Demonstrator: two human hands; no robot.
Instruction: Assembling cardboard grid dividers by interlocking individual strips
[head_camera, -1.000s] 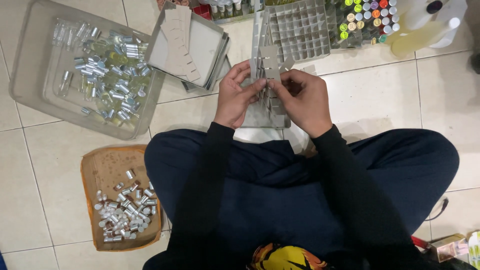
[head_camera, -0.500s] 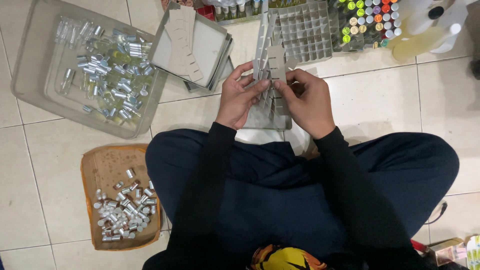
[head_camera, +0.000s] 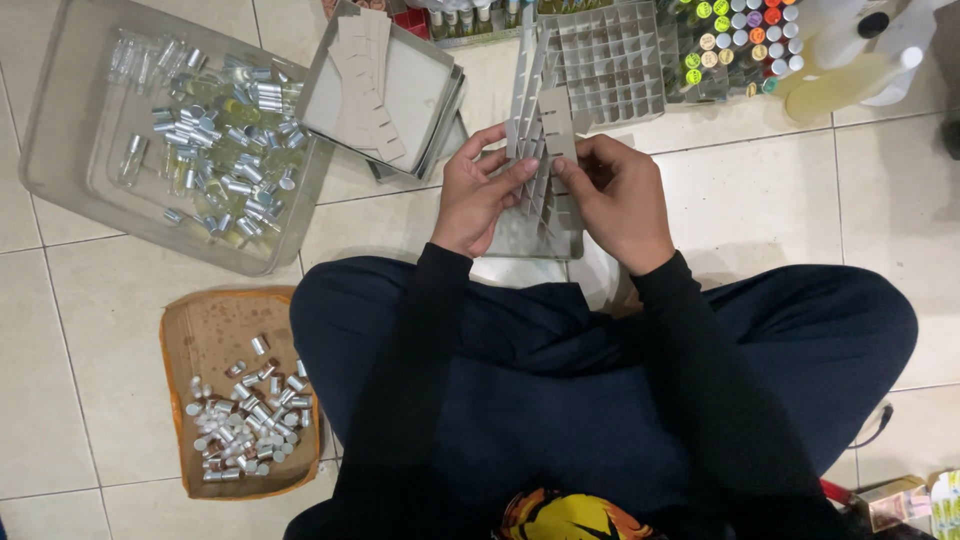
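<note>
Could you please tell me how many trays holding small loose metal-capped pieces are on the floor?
2. A clear plastic tray of small vials lies at upper left; a brown cardboard tray of silver caps lies at lower left, beside the person's knee. More may lie outside the view.

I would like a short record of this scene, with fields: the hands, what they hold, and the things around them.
left hand: grips the cardboard divider strips from the left
right hand: pinches one slotted strip at its top
clear plastic tray: small glass vials with silver caps, upper left
cardboard tray: loose silver caps, lower left
grey box: spare slotted strips
assembled divider grid: empty cells
floor: pale tiles
</note>
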